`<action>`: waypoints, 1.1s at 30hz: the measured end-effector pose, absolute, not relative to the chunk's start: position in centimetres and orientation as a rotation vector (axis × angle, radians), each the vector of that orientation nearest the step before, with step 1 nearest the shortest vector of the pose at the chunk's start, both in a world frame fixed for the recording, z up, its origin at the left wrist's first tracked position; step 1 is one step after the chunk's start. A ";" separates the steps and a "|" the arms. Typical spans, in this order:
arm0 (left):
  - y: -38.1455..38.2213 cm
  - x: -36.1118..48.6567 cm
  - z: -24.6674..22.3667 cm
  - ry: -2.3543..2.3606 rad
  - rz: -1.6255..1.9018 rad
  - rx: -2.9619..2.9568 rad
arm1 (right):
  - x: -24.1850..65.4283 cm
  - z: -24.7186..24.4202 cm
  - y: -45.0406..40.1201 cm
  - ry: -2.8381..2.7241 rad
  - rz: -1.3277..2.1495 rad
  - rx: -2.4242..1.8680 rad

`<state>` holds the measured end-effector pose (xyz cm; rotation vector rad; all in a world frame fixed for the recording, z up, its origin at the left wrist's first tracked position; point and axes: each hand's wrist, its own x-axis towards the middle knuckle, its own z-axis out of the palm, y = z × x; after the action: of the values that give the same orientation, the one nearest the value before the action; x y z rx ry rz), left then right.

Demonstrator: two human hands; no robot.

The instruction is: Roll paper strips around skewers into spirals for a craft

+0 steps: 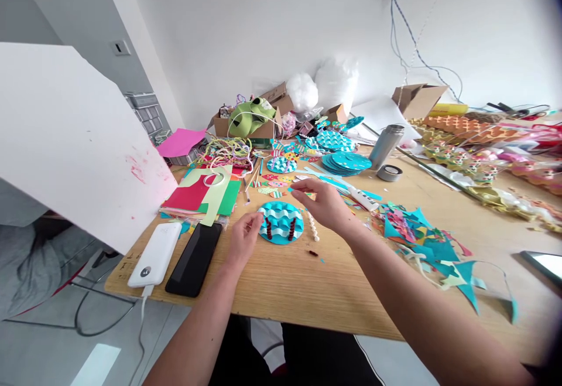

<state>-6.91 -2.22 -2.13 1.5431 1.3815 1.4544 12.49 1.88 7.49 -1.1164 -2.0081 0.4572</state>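
Note:
A round blue paper disc (281, 239) lies on the table in front of me, with wavy blue and white strips and two dark brown twisted pieces standing upright on it. My left hand (246, 238) is at its left edge, fingers curled and pinched on the rim. Beyond the disc's upper right side hovers my right hand (324, 201), thumb and forefinger stretched forward and slightly apart, with nothing visible between them. Small fish-shaped paper cut-outs (272, 191) lie just past its fingertips. A white twisted strip (313, 226) is under the right wrist, and a small dark brown piece (313, 253) lies nearer me.
A black phone (194, 260) and a white power bank (154, 255) lie at left beside coloured paper (188, 191). Stacked blue discs (346, 163), a metal flask (386, 147), tape (390, 172) and a glue tube (363, 198) stand or lie right. Paper scraps (432, 248) cover the near right.

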 end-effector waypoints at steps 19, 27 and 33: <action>-2.4 -8.0 -2.8 1.675 1.324 1.703 | 19.5 5.1 3.2 -1.245 0.309 -1.102; -2.3 -8.2 -3.4 1.782 1.339 1.744 | 22.4 3.0 4.4 -1.259 0.236 -1.304; -2.0 -8.4 -3.9 1.810 1.409 1.719 | 24.1 3.3 4.7 -0.995 0.033 -1.322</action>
<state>-8.37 -1.96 -3.93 1.7189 1.8102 1.4087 24.12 4.73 3.30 -1.3217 -0.9955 0.0325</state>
